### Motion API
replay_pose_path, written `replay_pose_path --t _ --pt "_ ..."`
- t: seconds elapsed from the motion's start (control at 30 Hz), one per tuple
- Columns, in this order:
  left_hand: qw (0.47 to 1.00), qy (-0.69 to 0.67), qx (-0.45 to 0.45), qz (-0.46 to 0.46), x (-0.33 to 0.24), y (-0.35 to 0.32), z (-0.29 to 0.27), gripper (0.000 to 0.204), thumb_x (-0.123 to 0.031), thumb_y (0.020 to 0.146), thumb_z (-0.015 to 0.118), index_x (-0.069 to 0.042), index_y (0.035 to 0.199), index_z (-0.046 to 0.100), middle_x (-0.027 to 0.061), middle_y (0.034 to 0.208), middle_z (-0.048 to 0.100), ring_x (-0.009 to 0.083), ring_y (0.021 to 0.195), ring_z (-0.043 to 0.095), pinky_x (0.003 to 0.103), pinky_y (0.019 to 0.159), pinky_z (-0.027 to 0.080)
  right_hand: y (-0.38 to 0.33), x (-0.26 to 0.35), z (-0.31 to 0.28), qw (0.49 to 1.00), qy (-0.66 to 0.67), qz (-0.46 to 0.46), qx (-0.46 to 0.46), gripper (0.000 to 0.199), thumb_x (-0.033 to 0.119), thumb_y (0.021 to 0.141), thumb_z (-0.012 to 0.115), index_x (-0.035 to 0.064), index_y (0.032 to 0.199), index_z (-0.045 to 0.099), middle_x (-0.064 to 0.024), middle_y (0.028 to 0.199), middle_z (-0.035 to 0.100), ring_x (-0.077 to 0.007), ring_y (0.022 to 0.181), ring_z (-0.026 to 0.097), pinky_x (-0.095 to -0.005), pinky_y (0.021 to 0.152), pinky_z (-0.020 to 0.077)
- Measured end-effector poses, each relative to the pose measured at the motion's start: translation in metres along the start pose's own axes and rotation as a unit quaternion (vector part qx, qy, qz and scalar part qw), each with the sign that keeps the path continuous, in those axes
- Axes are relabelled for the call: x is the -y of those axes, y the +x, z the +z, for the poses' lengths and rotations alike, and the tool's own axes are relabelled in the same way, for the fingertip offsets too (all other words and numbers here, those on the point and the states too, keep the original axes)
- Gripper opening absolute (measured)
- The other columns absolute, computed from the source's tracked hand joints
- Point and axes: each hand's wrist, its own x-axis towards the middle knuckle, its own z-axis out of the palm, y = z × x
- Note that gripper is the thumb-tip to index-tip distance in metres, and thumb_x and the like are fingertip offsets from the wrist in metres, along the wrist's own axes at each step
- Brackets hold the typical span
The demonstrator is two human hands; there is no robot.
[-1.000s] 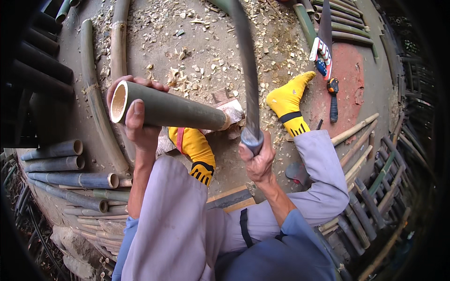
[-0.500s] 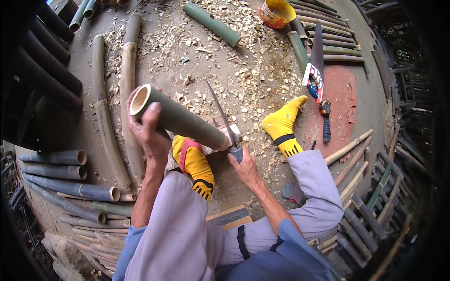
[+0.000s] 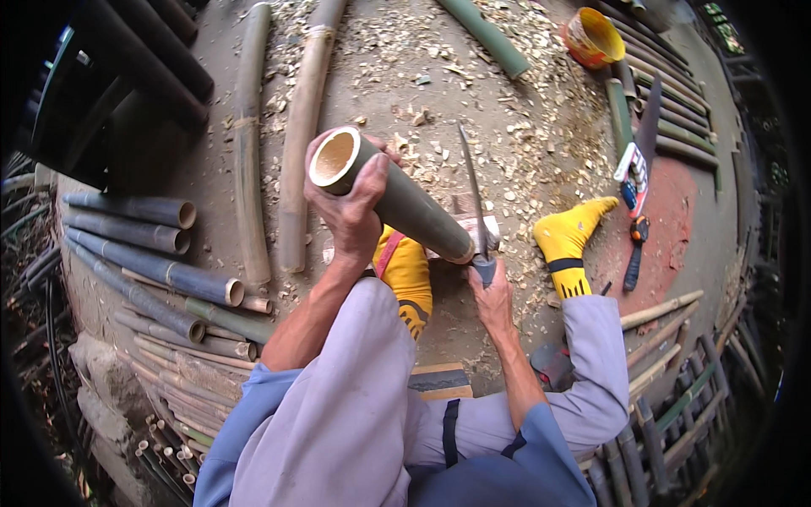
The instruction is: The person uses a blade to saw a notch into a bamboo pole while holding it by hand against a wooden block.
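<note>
My left hand point(image 3: 348, 198) is closed around the upper part of a thick dark-green bamboo tube point(image 3: 418, 213), near its open, pale-rimmed end. The tube slants down to the right, its lower end by a wooden block point(image 3: 492, 226) that is mostly hidden. In my right hand point(image 3: 493, 297) is the grey handle of a long-bladed knife point(image 3: 471, 182), fingers wrapped round it. Its narrow blade points up and away, close beside the tube's lower end; whether it touches the tube I cannot tell. My yellow-socked left foot point(image 3: 407, 275) is partly hidden below the tube.
Wood chips cover the ground ahead. Long bamboo poles point(image 3: 251, 152) lie left of the tube, with stacked dark bamboo pieces point(image 3: 169, 275) nearer. On the right are a handsaw point(image 3: 646, 135), a black-and-orange handled tool point(image 3: 635, 253), a yellow bucket point(image 3: 596, 38) and my right foot point(image 3: 573, 237).
The view has swung left, so most things sit farther right in the picture. Both hands keep their holds on the bamboo tube and the knife, whose blade appears more upright.
</note>
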Motion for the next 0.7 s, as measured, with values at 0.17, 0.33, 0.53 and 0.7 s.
replay_pose_path --t 0.17,0.33,0.53,0.7 --pt "0.999 -0.038 0.016 0.009 0.001 0.004 -0.014 0.047 -0.016 0.076 0.062 0.005 0.115 0.044 0.0166 0.089 0.056 0.0265 0.075 0.061 0.041 0.068 0.055 0.000 0.013 -0.002 0.999 -0.036 0.008 0.016 0.042 0.036 0.090 0.061 0.0015 0.108 0.046 -0.0203 0.077 0.063 -0.0381 0.071 0.065 -0.0437 0.061 0.0494" --pt "0.999 -0.046 0.028 -0.002 0.006 0.003 -0.019 0.047 -0.018 0.079 0.060 0.002 0.117 0.042 0.0157 0.091 0.054 0.0269 0.081 0.059 0.042 0.074 0.053 -0.016 0.056 -0.017 0.990 -0.006 -0.120 -0.075 0.042 0.032 0.088 0.065 0.0001 0.109 0.047 -0.0194 0.082 0.064 -0.0347 0.071 0.066 -0.0404 0.059 0.0511" --pt "0.998 -0.027 0.048 0.000 0.006 -0.002 -0.005 0.046 -0.019 0.079 0.058 0.001 0.117 0.042 0.0158 0.091 0.053 0.0275 0.082 0.058 0.043 0.078 0.051 0.000 0.002 -0.003 0.993 -0.111 0.027 0.024 0.041 0.033 0.088 0.065 -0.0001 0.106 0.047 -0.0170 0.071 0.064 -0.0327 0.073 0.069 -0.0402 0.060 0.0525" --pt "0.992 -0.083 0.089 -0.027 0.002 0.003 -0.015 0.048 -0.022 0.077 0.056 -0.003 0.120 0.043 0.0143 0.098 0.052 0.0277 0.089 0.056 0.045 0.084 0.048 -0.018 0.037 -0.017 0.998 0.055 -0.019 -0.013 0.038 0.028 0.087 0.067 0.0006 0.106 0.051 -0.0066 0.067 0.060 -0.0148 0.058 0.060 -0.0318 0.051 0.0491"
